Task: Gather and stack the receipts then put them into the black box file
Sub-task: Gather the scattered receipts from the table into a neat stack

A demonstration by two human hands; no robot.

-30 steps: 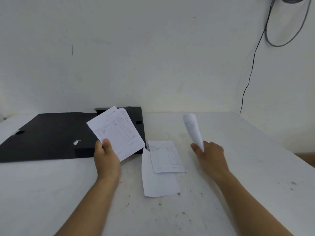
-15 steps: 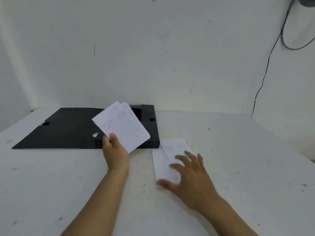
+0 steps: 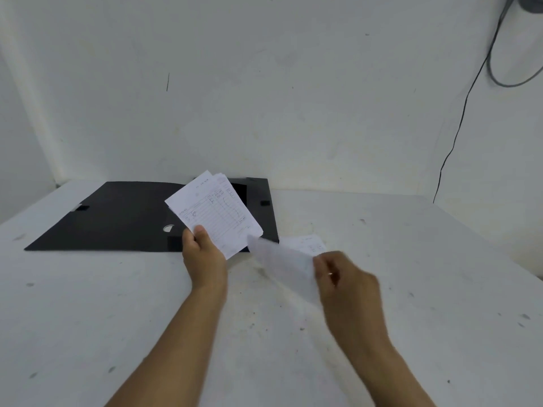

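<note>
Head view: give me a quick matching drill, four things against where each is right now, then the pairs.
Things:
1. receipt stack
2. blurred receipt
3. printed receipt
4. black box file

Places:
A. lying open on the table by the wall
B. held up in the left hand
C. flat on the table, right of the file
D. lifted in the right hand

Pairs: 1-B, 2-D, 3-C, 4-A

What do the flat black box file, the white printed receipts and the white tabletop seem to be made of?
Flat black box file: probably thin plastic board, matte, with crisp fold lines and a punched finger hole. White printed receipts in the left hand: thin paper, matte, fanned at the edges. White tabletop: a hard, smooth, painted or laminated surface, scuffed and speckled; which one, I cannot tell.
</note>
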